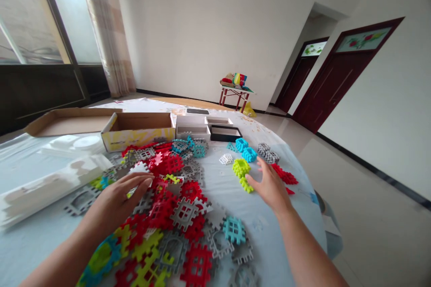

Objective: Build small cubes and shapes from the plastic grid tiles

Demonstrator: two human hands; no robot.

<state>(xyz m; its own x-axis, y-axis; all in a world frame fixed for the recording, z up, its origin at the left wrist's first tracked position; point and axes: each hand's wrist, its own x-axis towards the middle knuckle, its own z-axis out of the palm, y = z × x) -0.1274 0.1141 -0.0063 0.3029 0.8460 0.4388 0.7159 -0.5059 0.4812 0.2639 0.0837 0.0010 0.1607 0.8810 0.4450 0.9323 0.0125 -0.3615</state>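
A loose pile of plastic building pieces (171,202) in red, grey, lime green and blue spreads over the pale tablecloth (269,246), in front of the person. The left hand (126,190) is over the left side of this pile, palm down, with thumb and fingertips close together; whether it grips a piece, I cannot tell. The right hand (269,184) is spread wide, thumb well apart from the fingers, just beside a lime green stack (241,168) to the right of the pile; I cannot tell whether the thumb touches it. Beyond that stack are a blue stack (249,154) and a few white pieces (226,158), while a grey stack (268,153) and a group of red pieces (283,174) are near the right edge of the table. Behind the pile is an open cardboard box (141,138), with its lid (76,121) to the left and a black tray (226,137) to the right. White packing (50,188) lies left of the pile. Across the room, a small table (237,90) is near the wall, with a yellow bag (248,110) on the floor beside it.
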